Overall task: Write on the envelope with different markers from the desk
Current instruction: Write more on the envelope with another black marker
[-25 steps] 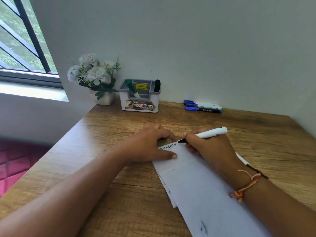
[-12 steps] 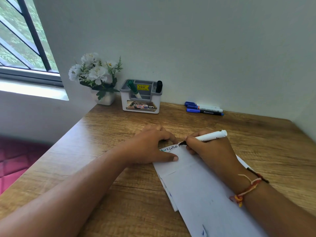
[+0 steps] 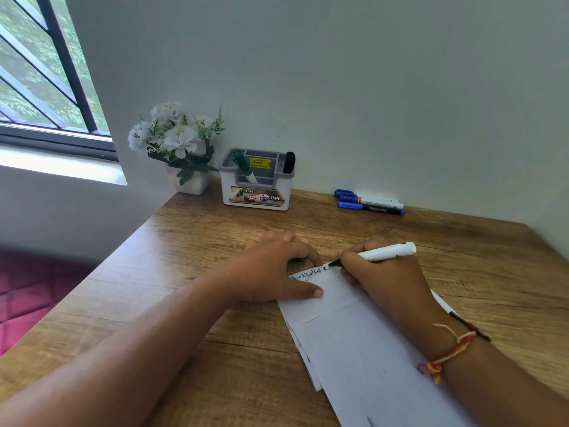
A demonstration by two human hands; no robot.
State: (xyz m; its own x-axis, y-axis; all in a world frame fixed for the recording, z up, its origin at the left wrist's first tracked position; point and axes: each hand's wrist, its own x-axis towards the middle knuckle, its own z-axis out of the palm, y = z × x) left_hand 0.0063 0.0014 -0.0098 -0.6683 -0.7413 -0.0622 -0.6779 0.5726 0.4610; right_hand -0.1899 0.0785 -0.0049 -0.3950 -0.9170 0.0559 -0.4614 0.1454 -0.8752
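Risk: fresh ink just beside the right hand [image 3: 388,282] could smear under its heel; the envelope [image 3: 354,334] could slide if the left hand [image 3: 274,269] lifts. Left fingers lie flat, lightly spread, thumb pressing the envelope's corner. Right fingers pinch a white marker [image 3: 385,251], tip touching the paper's top edge. Spare markers [image 3: 369,202] lie well beyond.

Both bare forearms reach forward from the bottom of the view. The left hand [image 3: 277,269] lies palm down, fingers curled, thumb stretched out flat toward the right. The right hand [image 3: 385,282] is closed in a writing grip, fingers pinched near its front, with a red-and-yellow thread bracelet [image 3: 443,355] around its wrist.
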